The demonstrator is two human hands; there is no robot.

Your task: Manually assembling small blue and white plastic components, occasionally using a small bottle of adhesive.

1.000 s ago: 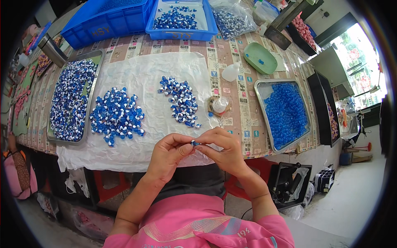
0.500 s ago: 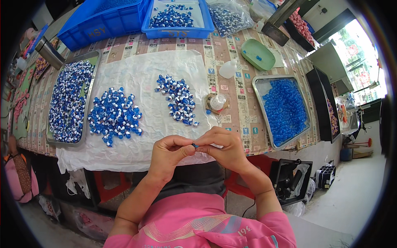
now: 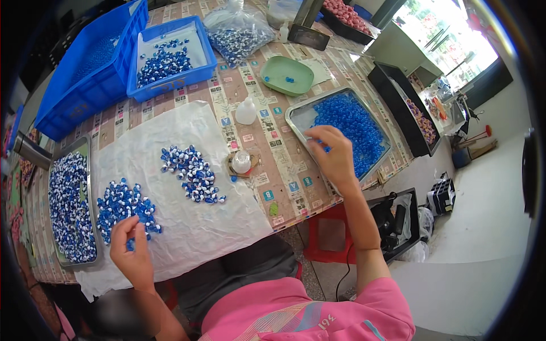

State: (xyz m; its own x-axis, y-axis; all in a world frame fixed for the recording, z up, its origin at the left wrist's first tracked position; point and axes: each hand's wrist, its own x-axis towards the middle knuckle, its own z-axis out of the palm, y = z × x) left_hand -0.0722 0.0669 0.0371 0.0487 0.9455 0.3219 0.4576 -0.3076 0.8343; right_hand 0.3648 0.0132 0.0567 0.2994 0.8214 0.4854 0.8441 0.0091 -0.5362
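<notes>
My left hand (image 3: 132,253) is at the near edge of a pile of blue-and-white beads (image 3: 126,202) on white paper. Its fingers are loosely bent, with the thumb apart and blue showing in the gap. Over the left rim of a metal tray (image 3: 301,129) hangs my right hand (image 3: 335,159), fingers and thumb a little apart. Clear blue beads (image 3: 355,125) fill much of that tray, and some blue shows beside the fingertips. A smaller group of blue-and-white beads (image 3: 192,175) lies between the hands on the paper (image 3: 227,238).
A metal tray of blue-and-white beads (image 3: 71,207) is at far left. Behind are blue crates (image 3: 85,99), a bead bag (image 3: 239,34) and a green dish (image 3: 287,75). A white squeeze bottle (image 3: 246,111) and a small clear container (image 3: 241,162) stand mid-table.
My hands were together, pinching a small blue piece at the table's front edge. They have parted, the left to the bead pile and the right to the blue-bead tray. The view has turned.
</notes>
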